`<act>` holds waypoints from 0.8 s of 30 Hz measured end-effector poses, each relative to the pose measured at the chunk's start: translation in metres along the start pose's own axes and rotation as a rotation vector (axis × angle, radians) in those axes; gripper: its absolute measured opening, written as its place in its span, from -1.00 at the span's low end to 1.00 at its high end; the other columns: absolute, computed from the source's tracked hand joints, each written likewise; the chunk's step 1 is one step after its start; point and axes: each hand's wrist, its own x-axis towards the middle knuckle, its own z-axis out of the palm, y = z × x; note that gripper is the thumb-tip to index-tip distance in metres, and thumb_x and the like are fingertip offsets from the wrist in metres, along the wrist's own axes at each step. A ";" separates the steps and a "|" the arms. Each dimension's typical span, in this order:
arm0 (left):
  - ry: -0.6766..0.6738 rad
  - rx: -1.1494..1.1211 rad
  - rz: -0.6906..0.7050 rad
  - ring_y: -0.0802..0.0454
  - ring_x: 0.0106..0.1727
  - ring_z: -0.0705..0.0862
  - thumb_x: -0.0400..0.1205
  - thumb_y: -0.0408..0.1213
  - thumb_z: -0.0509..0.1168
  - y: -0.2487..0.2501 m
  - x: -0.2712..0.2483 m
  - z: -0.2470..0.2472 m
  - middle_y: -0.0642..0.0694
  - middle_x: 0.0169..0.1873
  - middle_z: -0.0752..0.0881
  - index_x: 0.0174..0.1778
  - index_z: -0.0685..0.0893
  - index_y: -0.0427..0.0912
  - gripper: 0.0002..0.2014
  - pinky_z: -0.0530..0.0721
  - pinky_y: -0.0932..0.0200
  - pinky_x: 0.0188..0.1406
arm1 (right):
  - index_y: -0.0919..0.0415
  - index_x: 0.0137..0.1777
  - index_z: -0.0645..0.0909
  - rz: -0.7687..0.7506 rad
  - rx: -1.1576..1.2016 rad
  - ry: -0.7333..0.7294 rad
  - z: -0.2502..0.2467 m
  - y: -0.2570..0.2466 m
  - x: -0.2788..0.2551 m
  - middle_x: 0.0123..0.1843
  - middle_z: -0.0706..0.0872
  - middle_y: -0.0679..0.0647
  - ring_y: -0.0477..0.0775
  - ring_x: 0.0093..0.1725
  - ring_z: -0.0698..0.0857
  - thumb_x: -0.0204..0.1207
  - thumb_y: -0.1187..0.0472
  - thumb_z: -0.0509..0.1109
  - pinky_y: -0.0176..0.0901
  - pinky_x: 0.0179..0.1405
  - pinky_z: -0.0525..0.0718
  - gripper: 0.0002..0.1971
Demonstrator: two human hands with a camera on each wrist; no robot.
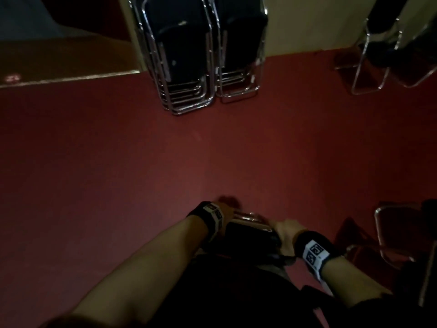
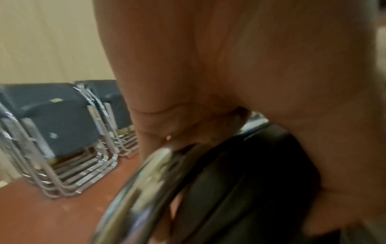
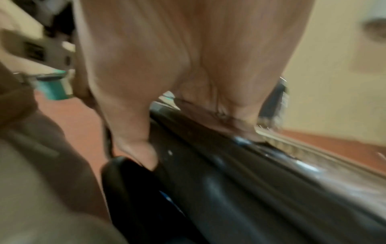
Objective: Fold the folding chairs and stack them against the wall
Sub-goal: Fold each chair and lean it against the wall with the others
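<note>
Folded chair held at bottom centre (image 1: 250,233): black padding, shiny chrome tubing. Two stacks of folded chairs (image 1: 186,55) against the wall: dark blue-black seats, silver frames. Floor (image 1: 142,162): dull red. Wall (image 1: 307,24): cream. Wristbands (image 1: 314,253): black, carrying white panels with black square-code markings. Open chairs at right (image 1: 378,55): black, chrome-legged.

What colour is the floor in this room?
The floor is a plain dark red, without pattern. It shows best in the head view, where it fills most of the picture.
</note>
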 end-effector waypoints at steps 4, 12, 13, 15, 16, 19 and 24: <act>-0.009 -0.030 -0.106 -0.09 0.05 0.77 0.42 0.12 0.52 -0.061 0.019 -0.068 0.02 -0.11 0.73 -0.17 0.61 0.06 -0.71 0.80 -0.04 0.05 | 0.00 0.57 0.28 0.022 0.014 0.078 -0.080 0.004 0.043 0.31 0.68 0.14 0.22 0.17 0.74 0.18 -0.05 0.65 -0.21 -0.10 0.59 -0.05; 0.102 -0.049 -0.202 0.02 0.07 0.80 0.17 0.24 0.64 -0.193 0.089 -0.190 0.02 0.10 0.78 0.07 0.76 -0.02 -0.37 0.62 0.34 -0.05 | 0.06 0.65 0.29 -0.039 -0.015 0.081 -0.250 0.021 0.185 0.44 0.64 0.15 0.21 0.35 0.67 0.47 0.05 0.54 -0.27 -0.07 0.46 -0.22; 0.085 -0.073 -0.231 0.05 0.12 0.79 0.15 0.24 0.65 -0.214 0.102 -0.203 0.04 0.16 0.76 0.12 0.75 -0.02 -0.33 0.63 0.35 0.02 | 0.05 0.67 0.28 -0.092 -0.026 0.093 -0.278 0.023 0.212 0.47 0.61 0.13 0.21 0.39 0.65 0.49 0.06 0.53 -0.28 -0.04 0.46 -0.22; 0.025 -0.164 -0.279 0.12 0.16 0.75 0.13 0.08 0.71 -0.253 0.128 -0.225 0.07 0.23 0.70 0.22 0.71 0.01 -0.27 0.67 0.32 0.12 | 0.03 0.67 0.31 -0.169 -0.074 0.053 -0.318 0.027 0.260 0.53 0.56 0.10 0.19 0.48 0.56 0.50 0.04 0.53 -0.24 0.20 0.48 -0.24; -0.005 -0.205 -0.300 0.16 0.08 0.74 0.13 -0.02 0.73 -0.270 0.138 -0.242 0.10 0.16 0.70 0.22 0.69 0.04 -0.29 0.69 0.32 0.07 | 0.02 0.62 0.38 -0.188 -0.104 0.038 -0.339 0.032 0.280 0.53 0.57 0.08 0.18 0.49 0.55 0.48 0.02 0.54 -0.19 0.32 0.47 -0.29; -0.004 -0.283 -0.308 0.11 -0.09 0.80 0.10 -0.05 0.74 -0.303 0.162 -0.293 0.02 -0.08 0.82 0.13 0.74 -0.05 -0.33 0.83 0.14 -0.06 | 0.03 0.37 0.60 -0.205 -0.133 0.023 -0.389 0.054 0.322 0.40 0.67 0.06 0.14 0.38 0.63 0.45 -0.02 0.55 -0.10 0.34 0.53 -0.51; -0.022 -0.315 -0.323 -0.07 0.00 0.79 0.22 -0.12 0.75 -0.366 0.189 -0.361 -0.13 -0.03 0.80 0.08 0.77 -0.19 -0.45 0.74 0.17 -0.03 | 0.03 0.30 0.62 -0.221 -0.157 -0.012 -0.475 0.066 0.396 0.34 0.71 0.09 0.19 0.31 0.68 0.48 0.02 0.52 -0.01 0.29 0.60 -0.61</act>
